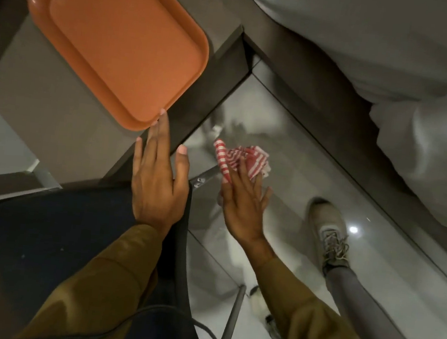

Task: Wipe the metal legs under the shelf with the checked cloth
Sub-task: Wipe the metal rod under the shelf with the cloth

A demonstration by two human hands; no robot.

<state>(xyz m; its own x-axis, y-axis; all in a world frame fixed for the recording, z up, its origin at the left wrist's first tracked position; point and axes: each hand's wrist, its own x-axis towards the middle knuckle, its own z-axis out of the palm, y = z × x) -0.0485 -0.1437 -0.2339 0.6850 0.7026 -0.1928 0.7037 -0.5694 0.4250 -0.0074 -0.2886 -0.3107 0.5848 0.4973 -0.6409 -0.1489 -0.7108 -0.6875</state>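
We take the orange tray [114,46] as landmark; it lies on the grey shelf [44,114]. Our left hand [158,179] is flat, fingers apart, one fingertip touching the tray's near corner. Right of the tray, below shelf level, our right hand [243,206] presses the bunched checked cloth [241,157] under spread fingers, beside a metal leg [205,177]. Shoe [328,231] further right on the floor.
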